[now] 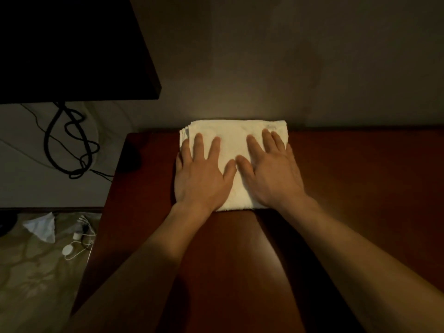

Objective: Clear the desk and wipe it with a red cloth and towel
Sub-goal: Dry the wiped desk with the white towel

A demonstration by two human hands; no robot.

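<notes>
Dark wood desk [336, 188]: folded towel [234, 145] lies against the wall, nearly square; left hand [203, 179] and right hand [271, 176] press it, fingers spread.

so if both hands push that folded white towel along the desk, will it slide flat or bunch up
The towel looks soft and floppy, so it may bunch. The glossy desk should let it slide, and the flat left hand and right hand likely help.
</notes>
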